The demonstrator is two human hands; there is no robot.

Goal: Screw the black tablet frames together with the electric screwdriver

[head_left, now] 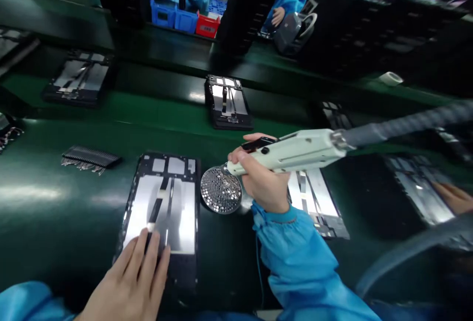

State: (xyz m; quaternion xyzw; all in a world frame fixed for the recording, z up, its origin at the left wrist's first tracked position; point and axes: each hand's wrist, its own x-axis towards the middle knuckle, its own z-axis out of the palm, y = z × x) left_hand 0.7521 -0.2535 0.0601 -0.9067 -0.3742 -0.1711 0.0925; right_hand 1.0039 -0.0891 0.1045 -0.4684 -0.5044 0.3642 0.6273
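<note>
My left hand (135, 276) lies with its fingers stretched out over the lower part of an opened tablet housing (185, 207), which has a bright silver panel and dark ribbon cables. My right hand (268, 183) is wrapped round a pale green power screwdriver (295, 151) with a dark lever and a thick grey hose (410, 126) at its rear. The tip of the screwdriver is at a round metal dish (221, 202) with many small holes and shiny bits, likely screws. That dish sits just right of the tablet housing.
Another tablet housing (325, 212) lies partly behind my right wrist. More housings (229, 104) (81, 79) sit on the green bench. A dark strip with loose wire ends (90, 157) lies at left. Blue bins (185, 20), a red bin (207, 26) and co-workers in blue sleeves are across the bench.
</note>
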